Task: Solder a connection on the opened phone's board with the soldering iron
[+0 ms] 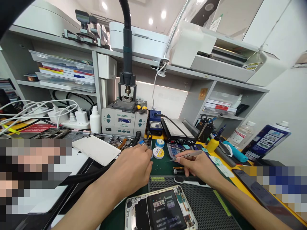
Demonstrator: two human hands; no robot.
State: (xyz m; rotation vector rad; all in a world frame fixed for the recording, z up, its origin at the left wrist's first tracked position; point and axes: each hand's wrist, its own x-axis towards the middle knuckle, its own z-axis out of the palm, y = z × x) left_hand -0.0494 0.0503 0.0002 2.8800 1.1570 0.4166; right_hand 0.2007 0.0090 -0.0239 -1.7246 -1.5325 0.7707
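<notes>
My right hand (pixel 198 164) pinches a pair of grey tweezers (pixel 190 154), their tips pointing left over the green mat. Just left of those tips lie several tiny screws (pixel 157 168). My left hand (pixel 134 163) is closed with its fingers curled down beside the parts tray (pixel 115 139); what they hold, if anything, is hidden. Below both hands, an opened phone (pixel 165 209) with its black battery exposed lies on a dark perforated pad (pixel 203 204). A white-handled brush (pixel 189 181) and a dark cylinder (pixel 177 171) lie under my right hand.
Two small round tins (pixel 158 152) sit between my hands. Behind stand a hot-air station (pixel 124 119), a soldering iron stand (pixel 155 123) and a white bottle (pixel 95 120). A thick black hose (pixel 88 176) runs under my left forearm. A yellow bottle (pixel 212 144) and spray can (pixel 266 140) stand right.
</notes>
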